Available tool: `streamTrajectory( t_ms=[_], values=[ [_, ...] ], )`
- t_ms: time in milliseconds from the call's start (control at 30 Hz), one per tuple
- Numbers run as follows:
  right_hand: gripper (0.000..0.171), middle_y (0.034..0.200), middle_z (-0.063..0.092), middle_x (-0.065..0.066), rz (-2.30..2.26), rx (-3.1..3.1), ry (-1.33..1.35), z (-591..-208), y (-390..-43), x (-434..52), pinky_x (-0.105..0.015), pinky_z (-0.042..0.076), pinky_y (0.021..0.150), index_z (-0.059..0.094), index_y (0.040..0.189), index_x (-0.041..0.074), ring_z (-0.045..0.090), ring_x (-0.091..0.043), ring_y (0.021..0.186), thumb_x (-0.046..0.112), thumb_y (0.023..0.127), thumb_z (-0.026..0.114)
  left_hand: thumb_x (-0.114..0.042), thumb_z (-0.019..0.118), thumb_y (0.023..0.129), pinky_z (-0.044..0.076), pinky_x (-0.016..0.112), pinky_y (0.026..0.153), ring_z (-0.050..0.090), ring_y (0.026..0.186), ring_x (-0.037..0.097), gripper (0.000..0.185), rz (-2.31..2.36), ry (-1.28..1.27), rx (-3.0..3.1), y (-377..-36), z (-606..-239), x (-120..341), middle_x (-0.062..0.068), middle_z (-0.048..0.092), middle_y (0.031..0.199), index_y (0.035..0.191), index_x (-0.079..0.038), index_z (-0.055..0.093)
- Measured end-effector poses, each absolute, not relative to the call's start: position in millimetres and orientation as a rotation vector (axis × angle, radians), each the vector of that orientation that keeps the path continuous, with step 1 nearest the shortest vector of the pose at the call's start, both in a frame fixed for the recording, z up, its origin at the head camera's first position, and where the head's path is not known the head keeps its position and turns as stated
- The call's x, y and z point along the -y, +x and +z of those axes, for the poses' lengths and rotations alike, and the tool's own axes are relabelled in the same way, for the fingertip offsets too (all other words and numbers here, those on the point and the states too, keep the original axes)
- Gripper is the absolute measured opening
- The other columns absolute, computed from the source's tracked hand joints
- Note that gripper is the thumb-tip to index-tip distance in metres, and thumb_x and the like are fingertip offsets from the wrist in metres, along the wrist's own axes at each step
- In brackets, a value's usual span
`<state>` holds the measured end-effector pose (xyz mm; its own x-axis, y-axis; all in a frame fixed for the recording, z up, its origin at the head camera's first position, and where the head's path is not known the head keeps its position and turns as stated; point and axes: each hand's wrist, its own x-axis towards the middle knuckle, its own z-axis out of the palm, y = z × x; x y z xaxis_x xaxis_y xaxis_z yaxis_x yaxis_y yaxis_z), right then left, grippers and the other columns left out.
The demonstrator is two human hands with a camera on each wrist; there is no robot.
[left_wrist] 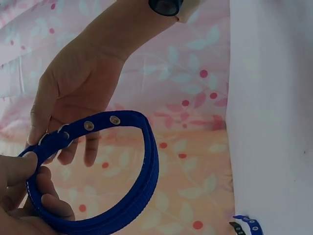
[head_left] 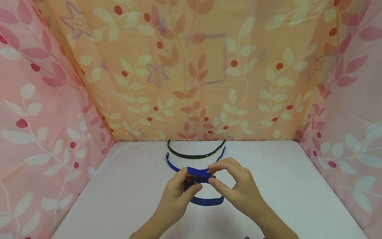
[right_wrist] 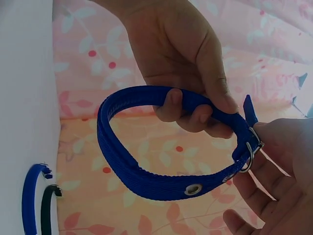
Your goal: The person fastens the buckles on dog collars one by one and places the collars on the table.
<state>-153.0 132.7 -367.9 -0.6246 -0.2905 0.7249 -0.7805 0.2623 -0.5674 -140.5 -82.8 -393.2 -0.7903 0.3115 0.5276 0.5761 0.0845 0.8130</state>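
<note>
Our left hand [head_left: 177, 193] grips the blue collar [right_wrist: 161, 187], our right hand [head_left: 243, 188] pinches it by the buckle [right_wrist: 256, 139]; if we loosen, the strap tip [right_wrist: 250, 110] could slip free.

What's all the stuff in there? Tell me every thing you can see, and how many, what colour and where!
held collar: one, blue, bent into a loop between both hands
metal ring: at least one, silver, on the held collar
blue table collar: one, blue, lying on the table behind the hands
dark collar: one, dark green, lying farthest back
table: one, white, under everything
back wall: one, yellow-orange with leaves, beyond the table
side walls: two, pink with leaves, left and right
round thing: one, black, on a wrist
left hand: one, gripping the held collar
right hand: one, pinching the held collar
</note>
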Motion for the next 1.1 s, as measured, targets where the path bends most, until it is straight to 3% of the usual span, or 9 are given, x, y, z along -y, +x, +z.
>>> streamTrajectory(
  t_ms=[167, 333, 500, 767, 1100],
  values=[
    [0.034, 0.109, 0.071, 0.01, 1.297, 2.115, 0.976, -368.1, -152.8, -132.8, -0.024, 0.052, 0.092, 0.07, 0.116, 0.021, 0.063, -0.011, 0.106, 0.007, 0.087, 0.082, -0.008, 0.076, 0.092, 0.059, 0.029, 0.09, 0.07, 0.102, 0.024, 0.04, -2.074, -0.665, 2.118, -138.5, -389.2, 84.4, 0.013, 0.07, 0.113, 0.125, -0.008, 0.054],
    [0.036, 0.107, 0.071, 0.009, 1.234, 2.038, 1.05, -368.8, -154.1, -130.7, -0.023, 0.049, 0.094, 0.073, 0.114, 0.02, 0.062, -0.013, 0.106, 0.005, 0.083, 0.084, -0.013, 0.082, 0.087, 0.06, 0.031, 0.087, 0.073, 0.098, 0.024, 0.034, -2.078, -0.556, 2.187, -138.3, -386.8, 86.2, 0.008, 0.075, 0.105, 0.111, -0.008, 0.06],
    [0.038, 0.104, 0.073, 0.009, 1.17, 1.931, 1.13, -369.5, -156.6, -128.9, -0.024, 0.045, 0.098, 0.074, 0.112, 0.019, 0.063, -0.015, 0.104, 0.002, 0.079, 0.086, -0.014, 0.082, 0.087, 0.061, 0.033, 0.086, 0.072, 0.096, 0.024, 0.026, -2.029, -0.625, 2.211, -138.2, -387.4, 86.3, 0.006, 0.074, 0.106, 0.109, -0.011, 0.069],
    [0.028, 0.101, 0.072, 0.007, 1.093, 1.906, 1.091, -370.2, -159.8, -130.8, -0.026, 0.043, 0.1, 0.075, 0.112, 0.018, 0.064, -0.014, 0.099, 0.009, 0.086, 0.082, -0.013, 0.083, 0.086, 0.06, 0.03, 0.088, 0.072, 0.1, 0.022, 0.023, -1.992, -0.603, 2.177, -137.9, -387.4, 85.2, 0.003, 0.073, 0.109, 0.106, -0.013, 0.07],
    [0.03, 0.102, 0.07, 0.008, 1.042, 1.914, 1.072, -369.7, -161.2, -133.6, -0.027, 0.042, 0.095, 0.078, 0.113, 0.019, 0.06, -0.015, 0.099, 0.007, 0.085, 0.081, -0.013, 0.082, 0.087, 0.061, 0.032, 0.082, 0.074, 0.097, 0.021, 0.019, -1.845, -0.663, 2.077, -138.8, -390.2, 83.4, 0.0, 0.076, 0.106, 0.103, -0.015, 0.071]
  ],
)
